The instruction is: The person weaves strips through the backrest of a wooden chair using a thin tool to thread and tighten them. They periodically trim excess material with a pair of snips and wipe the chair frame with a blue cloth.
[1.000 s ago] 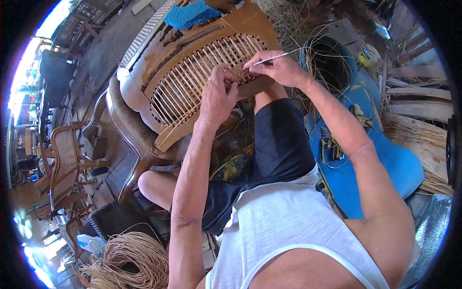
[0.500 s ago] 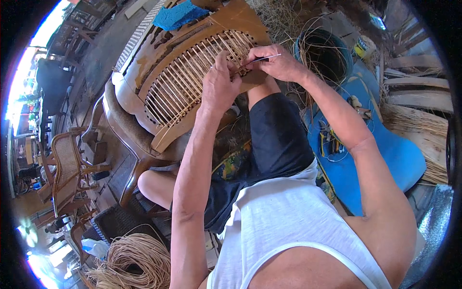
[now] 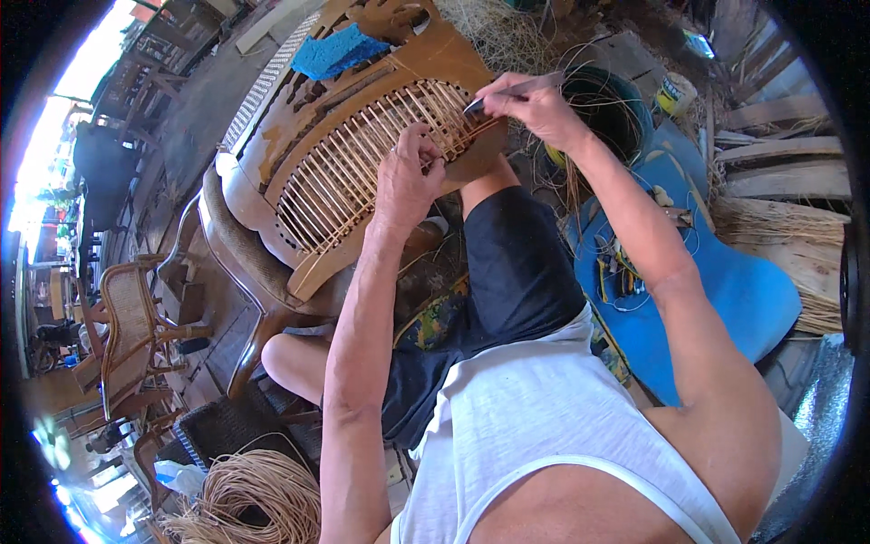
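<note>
A curved wooden chair frame (image 3: 313, 281) lies tilted across my lap, its oval opening strung with pale rattan strands (image 3: 349, 159). My left hand (image 3: 408, 181) rests at the near edge of these strands, fingers curled together; whatever they pinch is hidden. At the opening's right end my right hand (image 3: 535, 109) is closed round a slim tool (image 3: 536, 84), flat and grey at its outer end, with a dark tip towards the strands. Some thin strands run along the near right rim between the hands.
A blue sponge-like block (image 3: 337, 54) sits on the carved wood. To the right are a dark bucket (image 3: 645, 127) with loose fibres and a blue seat-shaped panel (image 3: 743, 290) carrying small tools. Coiled rattan (image 3: 281, 480) lies lower left, near a cane chair (image 3: 127, 317).
My right hand has lifted up and right, away from my left hand, and the tool in it has turned. My left hand has shifted slightly down and left.
</note>
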A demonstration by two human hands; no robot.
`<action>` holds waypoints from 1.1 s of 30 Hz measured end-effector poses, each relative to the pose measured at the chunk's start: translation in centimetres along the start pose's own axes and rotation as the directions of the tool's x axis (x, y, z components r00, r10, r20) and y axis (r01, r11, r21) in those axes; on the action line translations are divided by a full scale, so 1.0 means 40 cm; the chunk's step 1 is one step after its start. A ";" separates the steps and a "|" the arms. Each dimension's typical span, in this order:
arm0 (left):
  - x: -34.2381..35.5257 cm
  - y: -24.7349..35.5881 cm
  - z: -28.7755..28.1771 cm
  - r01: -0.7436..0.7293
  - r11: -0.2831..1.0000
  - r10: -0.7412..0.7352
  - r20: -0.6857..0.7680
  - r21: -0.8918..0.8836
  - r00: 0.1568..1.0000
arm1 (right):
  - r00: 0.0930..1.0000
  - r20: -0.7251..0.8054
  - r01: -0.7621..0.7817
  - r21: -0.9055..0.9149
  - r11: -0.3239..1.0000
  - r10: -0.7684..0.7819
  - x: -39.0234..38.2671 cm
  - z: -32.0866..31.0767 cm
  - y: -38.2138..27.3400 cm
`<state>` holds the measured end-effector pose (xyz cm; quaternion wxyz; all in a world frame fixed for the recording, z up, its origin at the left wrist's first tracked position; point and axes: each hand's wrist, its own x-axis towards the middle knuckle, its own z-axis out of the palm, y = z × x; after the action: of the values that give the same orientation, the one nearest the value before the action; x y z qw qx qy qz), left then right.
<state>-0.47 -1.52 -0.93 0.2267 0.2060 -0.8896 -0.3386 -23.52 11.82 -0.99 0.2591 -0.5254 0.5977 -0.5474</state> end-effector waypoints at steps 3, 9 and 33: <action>0.002 0.003 0.012 -0.037 0.996 0.037 0.008 0.076 0.999 | 0.994 -0.108 -0.014 -0.010 1.000 0.013 -0.023 -0.023 0.000; 0.006 0.015 0.018 -0.092 0.971 0.092 0.013 0.220 0.996 | 0.999 0.028 0.036 -0.250 0.968 -0.030 -0.038 0.064 -0.054; 0.028 0.069 0.069 -0.140 0.977 0.145 -0.020 0.163 0.989 | 0.998 -0.021 -0.065 -0.523 0.850 0.063 -0.037 -0.091 0.040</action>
<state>-3.46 1.21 -0.56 0.2470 0.1648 -0.9229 -0.2450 -26.84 14.32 -1.87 0.1235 -0.5551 0.7415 -0.3561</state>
